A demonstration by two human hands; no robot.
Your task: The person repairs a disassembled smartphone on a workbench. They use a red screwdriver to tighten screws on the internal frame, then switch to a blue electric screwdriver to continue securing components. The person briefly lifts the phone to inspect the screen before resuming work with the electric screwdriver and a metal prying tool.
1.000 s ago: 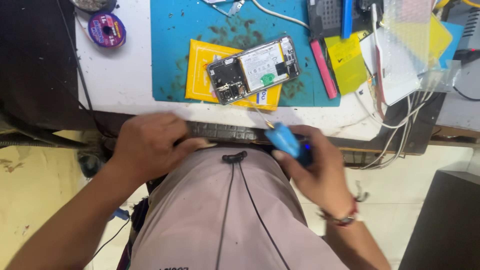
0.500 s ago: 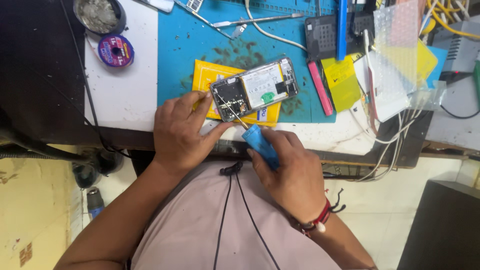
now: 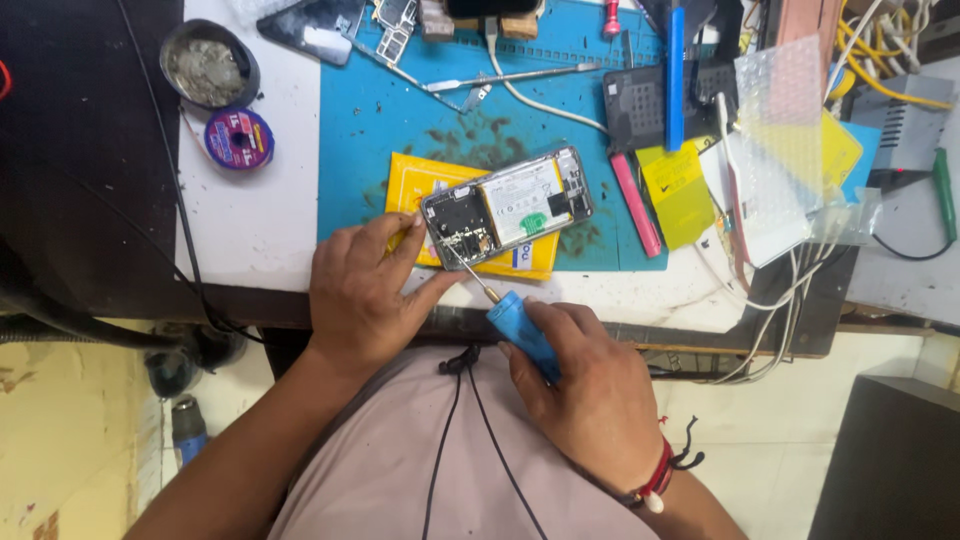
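Head view: the opened phone (image 3: 507,207) is steadied by the left hand (image 3: 365,290) while a blue screwdriver (image 3: 520,330) is gripped in the right hand (image 3: 590,395), so a slipped tip could gouge the exposed board.

screwdriver (image 3: 520,325) handle partly hidden, tip indistinct

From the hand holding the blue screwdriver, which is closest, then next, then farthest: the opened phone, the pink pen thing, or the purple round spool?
Measured from the right hand in the head view:
1. Opened phone: just above the hand, on the yellow packet; the screwdriver tip reaches it.
2. Pink pen-shaped tool: further up, at the blue mat's right edge.
3. Purple spool: far up-left, on the white tabletop.
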